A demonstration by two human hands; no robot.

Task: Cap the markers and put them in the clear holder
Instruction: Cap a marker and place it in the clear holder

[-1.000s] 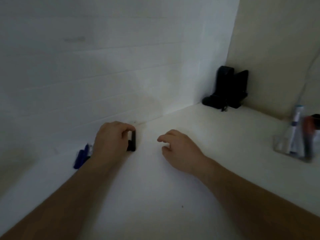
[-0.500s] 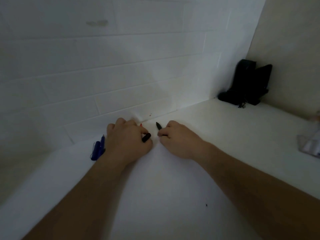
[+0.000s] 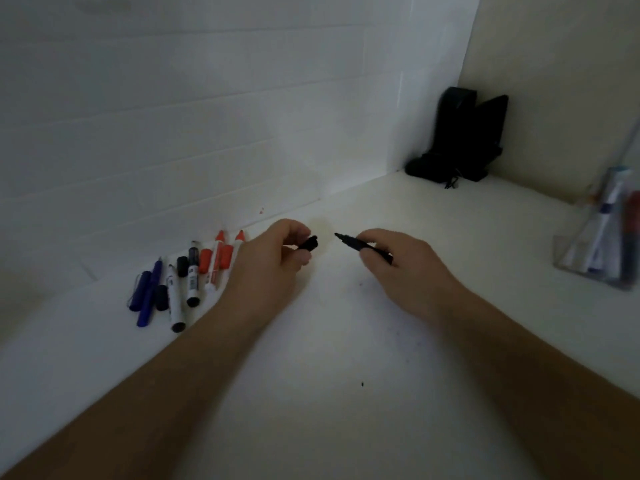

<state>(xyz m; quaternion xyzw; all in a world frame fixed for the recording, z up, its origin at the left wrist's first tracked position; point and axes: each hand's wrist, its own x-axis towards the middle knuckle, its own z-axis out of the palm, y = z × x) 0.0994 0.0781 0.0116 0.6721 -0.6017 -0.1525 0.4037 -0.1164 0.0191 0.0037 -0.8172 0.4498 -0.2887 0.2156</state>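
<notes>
My left hand fingers pinching black cap, my right hand fingers gripping uncapped black marker, tip facing cap, small gap between, loose markers on desk at left, clear holder far right.

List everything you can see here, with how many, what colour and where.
black cap: one, black, in the left hand
black marker: one, uncapped, in the right hand
loose markers and caps: a cluster, blue, black, white and red, on the counter by the tiled wall, left
clear holder: one, with a few markers inside, at the right edge
black stand: one, in the far corner
counter: one, white
hands: left hand, right hand, apart, cap facing the marker tip
</notes>
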